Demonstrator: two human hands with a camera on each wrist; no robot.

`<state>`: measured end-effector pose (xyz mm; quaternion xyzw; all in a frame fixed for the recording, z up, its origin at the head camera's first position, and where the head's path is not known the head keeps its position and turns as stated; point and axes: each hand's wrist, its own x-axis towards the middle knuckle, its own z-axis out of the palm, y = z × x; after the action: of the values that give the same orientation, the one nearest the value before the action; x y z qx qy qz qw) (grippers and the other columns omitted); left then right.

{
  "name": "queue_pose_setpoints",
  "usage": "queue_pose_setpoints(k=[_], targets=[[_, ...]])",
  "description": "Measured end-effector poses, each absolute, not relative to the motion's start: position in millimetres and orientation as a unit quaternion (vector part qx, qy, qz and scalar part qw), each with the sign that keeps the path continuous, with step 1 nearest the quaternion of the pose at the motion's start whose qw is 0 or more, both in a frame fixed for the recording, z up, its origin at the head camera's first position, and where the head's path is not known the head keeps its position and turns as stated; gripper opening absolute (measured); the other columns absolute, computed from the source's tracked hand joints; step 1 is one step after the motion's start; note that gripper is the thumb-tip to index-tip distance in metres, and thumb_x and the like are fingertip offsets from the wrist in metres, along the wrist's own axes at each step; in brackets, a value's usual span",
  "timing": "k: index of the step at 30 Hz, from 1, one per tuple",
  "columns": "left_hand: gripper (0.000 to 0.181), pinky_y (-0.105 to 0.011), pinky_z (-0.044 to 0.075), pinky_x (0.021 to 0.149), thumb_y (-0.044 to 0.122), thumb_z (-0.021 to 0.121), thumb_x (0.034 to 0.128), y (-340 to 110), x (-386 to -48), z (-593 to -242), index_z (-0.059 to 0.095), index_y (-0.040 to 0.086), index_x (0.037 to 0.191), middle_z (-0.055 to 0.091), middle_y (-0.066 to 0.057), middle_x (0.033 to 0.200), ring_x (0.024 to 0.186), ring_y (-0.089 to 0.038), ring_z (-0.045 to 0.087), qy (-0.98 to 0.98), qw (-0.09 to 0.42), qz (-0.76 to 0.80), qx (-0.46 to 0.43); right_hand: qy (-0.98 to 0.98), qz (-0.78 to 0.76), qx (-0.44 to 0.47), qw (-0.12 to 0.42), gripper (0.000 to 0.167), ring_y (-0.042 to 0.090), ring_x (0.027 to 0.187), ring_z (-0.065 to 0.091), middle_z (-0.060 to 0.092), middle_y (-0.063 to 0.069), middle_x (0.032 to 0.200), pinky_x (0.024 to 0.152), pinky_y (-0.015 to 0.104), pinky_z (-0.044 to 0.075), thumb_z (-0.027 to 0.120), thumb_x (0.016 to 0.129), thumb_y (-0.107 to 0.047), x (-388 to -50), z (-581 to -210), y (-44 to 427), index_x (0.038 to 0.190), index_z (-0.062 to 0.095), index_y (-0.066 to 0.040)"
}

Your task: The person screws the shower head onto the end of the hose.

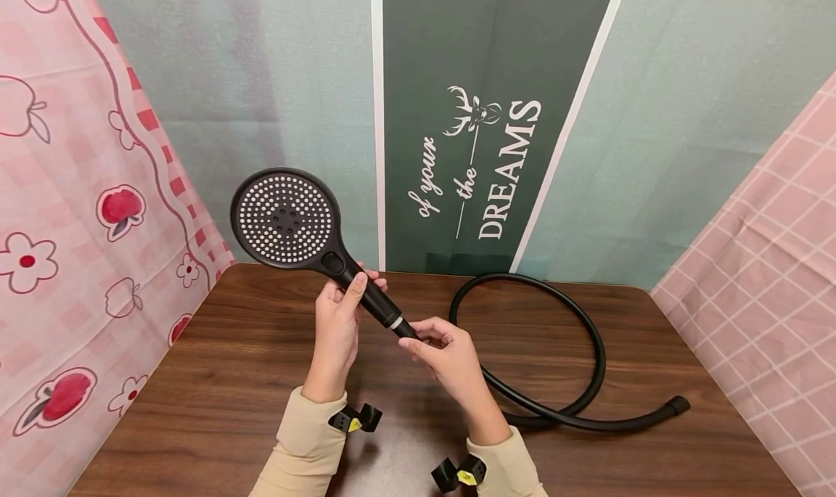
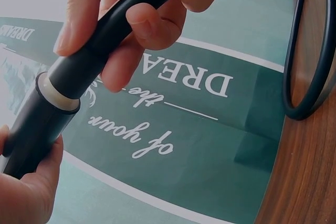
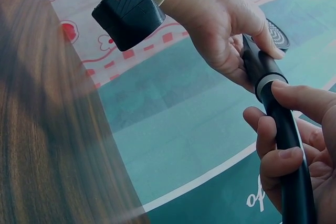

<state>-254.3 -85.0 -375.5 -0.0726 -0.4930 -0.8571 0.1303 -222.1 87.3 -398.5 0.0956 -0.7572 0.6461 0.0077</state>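
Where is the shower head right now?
In the head view, the shower head is left of centre, held by the left hand, with the hose to its right.

Hands (image 3: 226,32) (image 3: 320,169) gripping shower handle (image 3: 262,65) and hose (image 3: 284,124), pale ring (image 3: 269,81) between

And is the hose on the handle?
The hose end meets the handle, a pale ring showing between them; whether screwed tight, I cannot tell.
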Motion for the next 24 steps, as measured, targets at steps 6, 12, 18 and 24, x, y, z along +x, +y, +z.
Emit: queue_pose_setpoints(k=[6,12,18,24], targets=[[0.03,-0.026,0.058,0.093,0.011,0.052,0.103,-85.3,-254.5,-375.3,0.045,-0.004,0.128,0.071,0.005,0.094,0.088,-0.008,0.073,-0.495,0.129,-0.856,-0.072,-0.756,0.647,0.096,0.006,0.022,0.011,0.048,0.046,0.065,0.022,0.076,0.041,0.019,0.037,0.079,0.085,-0.015,-221.4,-397.5,87.3,0.103,0.073,-0.003],[0.028,-0.026,0.057,0.094,0.011,0.053,0.1027,-85.4,-253.0,-374.2,0.046,-0.002,0.126,0.071,0.003,0.095,0.089,-0.008,0.073,-0.494,0.129,-0.857,-0.071,-0.756,0.648,0.091,0.001,0.029,0.01,0.054,0.052,0.071,0.019,0.086,0.044,0.019,0.039,0.081,0.082,-0.013,-221.1,-397.4,87.6,0.109,0.072,-0.005],[0.029,-0.027,0.057,0.095,0.011,0.052,0.1029,-85.5,-252.2,-373.2,0.046,-0.003,0.127,0.071,0.001,0.096,0.089,-0.008,0.073,-0.492,0.126,-0.859,-0.073,-0.746,0.659,0.09,0.002,0.035,0.008,0.054,0.049,0.074,0.017,0.092,0.046,0.019,0.04,0.082,0.08,-0.006,-222.1,-399.4,86.9,0.111,0.067,-0.006],[0.028,-0.027,0.057,0.095,0.009,0.051,0.1033,-85.2,-252.3,-373.1,0.045,-0.004,0.127,0.071,0.004,0.095,0.089,-0.008,0.073,-0.493,0.127,-0.857,-0.074,-0.749,0.657,0.09,0.008,0.029,0.007,0.051,0.047,0.072,0.023,0.09,0.044,0.017,0.037,0.081,0.08,-0.004,-222.4,-399.7,86.7,0.104,0.065,-0.001]])
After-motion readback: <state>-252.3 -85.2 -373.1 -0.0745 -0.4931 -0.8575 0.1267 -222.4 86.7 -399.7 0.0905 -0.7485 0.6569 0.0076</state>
